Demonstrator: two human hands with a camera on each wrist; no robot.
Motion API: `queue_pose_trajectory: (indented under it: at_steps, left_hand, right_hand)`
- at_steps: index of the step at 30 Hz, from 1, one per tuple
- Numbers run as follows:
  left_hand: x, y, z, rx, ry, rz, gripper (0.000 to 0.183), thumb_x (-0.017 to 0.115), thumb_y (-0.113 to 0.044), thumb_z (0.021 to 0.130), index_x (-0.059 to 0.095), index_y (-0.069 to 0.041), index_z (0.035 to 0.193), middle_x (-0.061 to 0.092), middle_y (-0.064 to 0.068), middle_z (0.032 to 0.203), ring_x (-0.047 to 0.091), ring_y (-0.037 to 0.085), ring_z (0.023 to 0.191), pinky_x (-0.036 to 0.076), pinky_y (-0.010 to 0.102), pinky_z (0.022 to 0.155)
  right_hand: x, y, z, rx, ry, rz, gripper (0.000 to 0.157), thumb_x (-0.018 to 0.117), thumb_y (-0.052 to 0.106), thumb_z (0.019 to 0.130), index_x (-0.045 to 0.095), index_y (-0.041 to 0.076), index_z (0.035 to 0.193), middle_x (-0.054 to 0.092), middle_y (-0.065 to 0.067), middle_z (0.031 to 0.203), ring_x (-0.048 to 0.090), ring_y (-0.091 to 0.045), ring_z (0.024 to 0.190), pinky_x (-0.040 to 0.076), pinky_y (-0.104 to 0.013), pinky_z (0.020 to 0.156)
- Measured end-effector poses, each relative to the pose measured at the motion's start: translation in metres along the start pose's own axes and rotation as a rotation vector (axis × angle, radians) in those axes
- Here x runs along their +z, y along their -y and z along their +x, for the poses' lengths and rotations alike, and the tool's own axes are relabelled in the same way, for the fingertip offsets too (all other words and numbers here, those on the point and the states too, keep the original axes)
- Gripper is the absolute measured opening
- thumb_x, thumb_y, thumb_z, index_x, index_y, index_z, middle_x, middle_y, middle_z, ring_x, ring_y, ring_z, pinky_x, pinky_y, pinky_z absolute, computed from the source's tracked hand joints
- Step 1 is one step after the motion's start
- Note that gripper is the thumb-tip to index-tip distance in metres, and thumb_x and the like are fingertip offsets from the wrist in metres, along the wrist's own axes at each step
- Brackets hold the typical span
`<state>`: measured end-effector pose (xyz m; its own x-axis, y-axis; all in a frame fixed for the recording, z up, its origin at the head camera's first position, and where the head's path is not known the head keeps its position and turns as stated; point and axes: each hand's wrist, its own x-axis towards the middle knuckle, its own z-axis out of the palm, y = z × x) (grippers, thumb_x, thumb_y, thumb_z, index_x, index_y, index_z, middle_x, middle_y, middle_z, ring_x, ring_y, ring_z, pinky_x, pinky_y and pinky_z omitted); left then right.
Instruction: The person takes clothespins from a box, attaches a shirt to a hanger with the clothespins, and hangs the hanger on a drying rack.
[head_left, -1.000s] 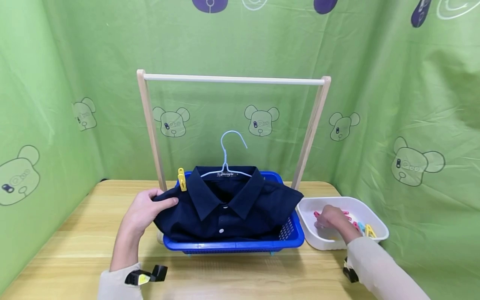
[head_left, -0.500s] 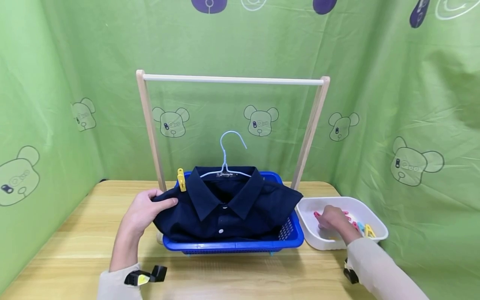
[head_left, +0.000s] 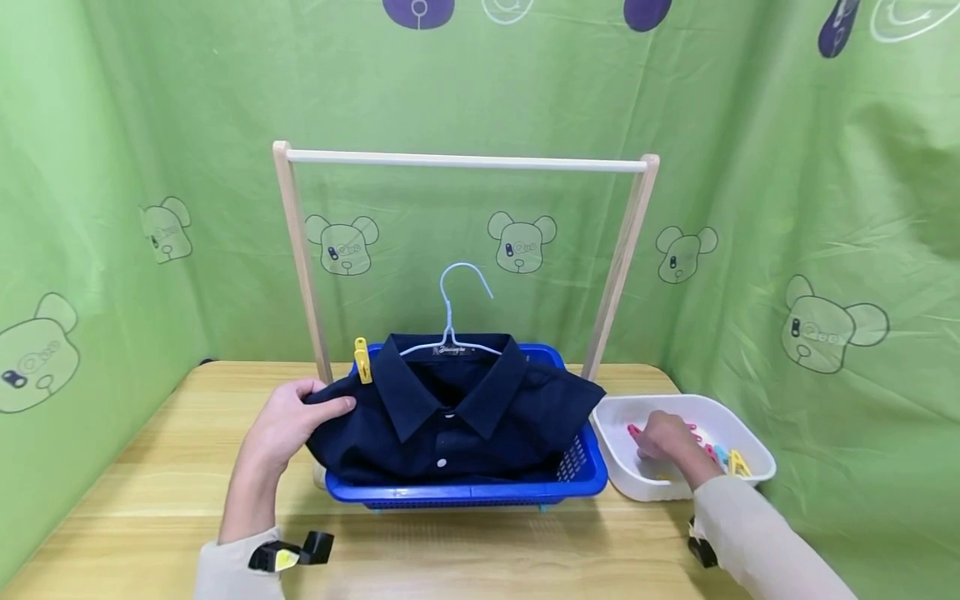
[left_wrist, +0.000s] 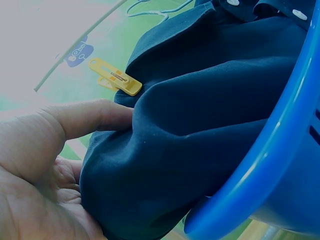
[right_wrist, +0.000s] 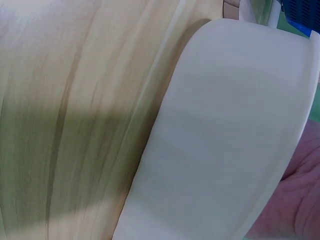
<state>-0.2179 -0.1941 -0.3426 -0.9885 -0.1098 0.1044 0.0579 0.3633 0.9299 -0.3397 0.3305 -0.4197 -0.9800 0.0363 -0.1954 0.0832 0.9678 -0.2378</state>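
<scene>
On my feed, a dark shirt (head_left: 480,442) on a hanger (head_left: 449,317) sits in the basket (head_left: 465,493), the left hand (head_left: 279,421) pinching it at the basket's left, the right hand (head_left: 663,435) in a tub (head_left: 636,487) of clothespins (head_left: 738,463) right of the basket, fingers too hidden for me to tell their hold.

Left hand (head_left: 279,423) pinches (thumb (head_left: 335,407) uppermost); right hand (head_left: 666,437) points down.

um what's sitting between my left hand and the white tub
In the head view, the dark shirt, held at one edge by the left hand, and the blue basket beneath it lie before the white tub.
</scene>
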Motion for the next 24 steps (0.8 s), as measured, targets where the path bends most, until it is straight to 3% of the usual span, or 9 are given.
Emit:
queue_pose_trajectory:
  at_steps: [7,14,24]
  left_hand:
    - [-0.0004,-0.0017,-0.0008,-0.005,0.001,0.002,0.034,0.077,-0.03,0.079,0.057,-0.003,0.08,0.054,0.001,0.077,0.053,0.018,0.074,0.045,0.028,0.063]
    - [0.0,-0.0011,-0.0007,-0.006,-0.002,0.004,0.034,0.078,-0.03,0.078,0.057,-0.003,0.081,0.054,0.002,0.077,0.053,0.018,0.074,0.045,0.028,0.064]
    - [0.0003,0.0013,-0.0005,-0.005,-0.001,0.007,0.034,0.078,-0.03,0.078,0.057,-0.003,0.079,0.054,0.002,0.076,0.054,0.018,0.073,0.046,0.029,0.063]
  right_hand:
    - [0.0002,-0.0026,-0.0002,-0.018,-0.027,-0.004,0.018,0.062,0.013,0.077,0.056,-0.004,0.08,0.053,-0.015,0.074,0.052,-0.029,0.07,0.045,-0.037,0.067]
    - [0.0003,-0.0038,-0.0025,-0.036,-0.081,0.031,0.037,0.051,0.032,0.092,0.054,0.003,0.07,0.052,-0.013,0.069,0.052,-0.028,0.066,0.044,-0.039,0.063]
    - [-0.004,-0.0005,-0.0033,-0.01,-0.114,0.058,0.044,0.045,0.039,0.094,0.051,0.007,0.065,0.051,-0.012,0.066,0.052,-0.028,0.066,0.043,-0.039,0.058]
